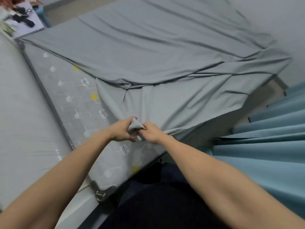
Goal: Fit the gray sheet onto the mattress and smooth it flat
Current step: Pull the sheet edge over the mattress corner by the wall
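Observation:
The gray sheet (148, 47) lies wrinkled over most of the mattress, with long creases running across it and a folded band near the middle. A strip of the patterned mattress (77, 103), light gray with white and yellow marks, is bare along the left and near side. My left hand (122, 129) and my right hand (151, 132) sit close together over the near part of the mattress. Both are closed on one bunched edge of the sheet (136, 125), which rises to a small peak between them.
A gray bed rail (47, 100) runs along the left of the mattress, with a second light surface (21, 113) beyond it. Blue pleated curtains (264, 146) hang at the right. A white wall (272, 22) borders the far right side. Dark items lie on a table (24, 19) at top left.

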`<state>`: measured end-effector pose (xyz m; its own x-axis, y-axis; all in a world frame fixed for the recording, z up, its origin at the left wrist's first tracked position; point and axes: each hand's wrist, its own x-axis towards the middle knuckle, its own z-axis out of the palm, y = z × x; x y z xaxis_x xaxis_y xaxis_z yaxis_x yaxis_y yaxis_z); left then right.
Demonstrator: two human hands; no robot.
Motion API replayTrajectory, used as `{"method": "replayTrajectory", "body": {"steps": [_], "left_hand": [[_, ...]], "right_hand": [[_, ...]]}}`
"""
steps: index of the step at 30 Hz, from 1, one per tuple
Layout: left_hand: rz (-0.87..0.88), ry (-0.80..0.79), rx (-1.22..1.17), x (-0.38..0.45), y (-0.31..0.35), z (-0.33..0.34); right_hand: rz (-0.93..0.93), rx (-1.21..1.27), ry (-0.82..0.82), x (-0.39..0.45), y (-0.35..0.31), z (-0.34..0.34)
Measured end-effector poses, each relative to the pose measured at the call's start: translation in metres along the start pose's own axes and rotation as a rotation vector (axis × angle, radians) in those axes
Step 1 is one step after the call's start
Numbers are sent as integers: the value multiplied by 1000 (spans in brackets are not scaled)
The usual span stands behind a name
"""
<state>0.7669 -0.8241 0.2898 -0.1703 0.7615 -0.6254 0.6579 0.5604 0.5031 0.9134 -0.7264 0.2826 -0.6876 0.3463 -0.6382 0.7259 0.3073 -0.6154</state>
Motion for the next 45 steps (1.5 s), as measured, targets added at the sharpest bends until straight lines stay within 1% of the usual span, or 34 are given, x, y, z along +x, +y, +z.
{"method": "replayTrajectory", "body": {"steps": [2,4,6,9,12,14,17,19,20,22,24,26,29,33,37,40,42,43,45], "left_hand": [[15,36,84,-2,-5,11],[47,75,14,-9,-2,18],[15,88,0,-23,5,19],[-75,99,159,-40,9,16],[-77,89,302,-57,0,12],[-102,37,351,-72,-11,14],[-201,-121,331,-95,-32,22],[-251,-218,322,-113,-44,27],[-260,-252,341,-120,-51,30],[-284,-275,426,-132,-69,36],[-283,-256,538,-144,-88,40],[-243,-251,650,-154,-101,44],[-151,-310,765,-175,-113,54],[-188,-471,744,-200,-128,91],[-242,-516,758,-212,-139,129],[-286,-558,727,-215,-143,158],[-353,-615,653,-215,-146,173],[-389,-656,592,-215,-149,179],[-466,-790,463,-212,-152,185]], "right_hand": [[-48,18,-8,-6,2,7],[-91,62,-2,-13,7,11],[-98,82,-7,-15,14,14],[-128,-72,-78,-10,24,19],[-116,-172,-133,-2,20,30],[-140,-172,-162,-2,15,42],[-197,-202,-223,-4,6,65],[-209,-286,-268,-6,-3,80],[-194,-274,-295,-7,-6,88],[-163,-185,-347,-11,-15,106],[-139,-127,-367,-18,-25,129],[-116,-89,-380,-23,-31,152],[-120,-59,-403,-33,-38,194],[-106,-65,-464,-45,-39,240],[-79,-127,-518,-48,-39,265],[-34,-245,-611,-47,-35,273],[-8,-271,-683,-45,-32,277],[-1,-274,-696,-44,-31,277],[13,-245,-679,-42,-29,272]]}}
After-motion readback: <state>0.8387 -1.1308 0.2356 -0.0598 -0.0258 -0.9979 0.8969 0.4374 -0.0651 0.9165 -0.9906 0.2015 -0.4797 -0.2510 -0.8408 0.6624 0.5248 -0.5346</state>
